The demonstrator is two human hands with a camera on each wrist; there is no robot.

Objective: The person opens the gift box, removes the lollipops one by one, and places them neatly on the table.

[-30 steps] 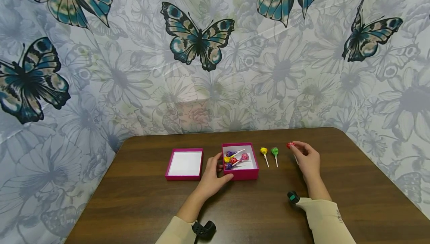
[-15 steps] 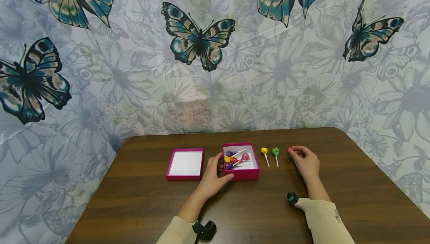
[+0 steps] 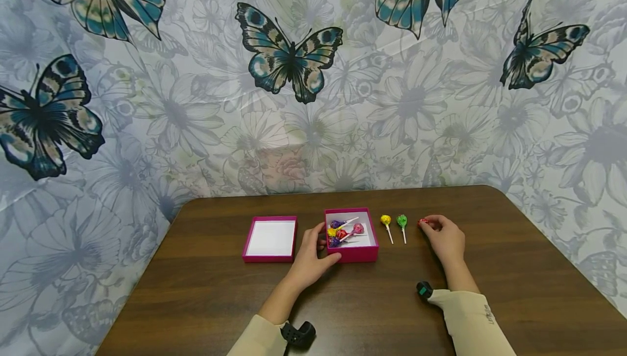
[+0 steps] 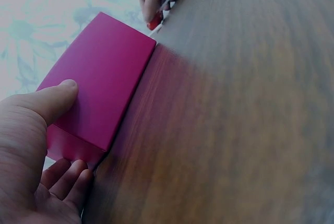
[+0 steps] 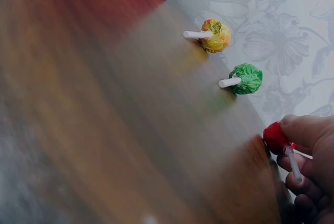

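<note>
My left hand (image 3: pixel 311 252) grips the left front corner of a magenta box (image 3: pixel 360 255), thumb on the front wall and fingers along the left side. Inside the box lie several wrapped lollipops, among them a pink one (image 3: pixel 358 228). To the right, my right hand (image 3: pixel 447 238) pinches a red lollipop (image 5: pixel 275 138) by its wrapped head, low at the table. Its white stick (image 5: pixel 294 165) points out past the fingers. Between box and right hand lie a yellow lollipop (image 5: pixel 215 36) and a green lollipop (image 5: pixel 247 79), side by side, sticks toward me.
A shallow magenta lid (image 3: pixel 269 239) with a white inside lies left of the box. All stand on a brown wooden table (image 3: pixel 372 307). Behind its far edge hangs a butterfly-patterned cloth (image 3: pixel 343 143).
My right hand has lowered slightly toward the table with the red lollipop, its fingers dipping nearer me. The left hand and the box stay put.
</note>
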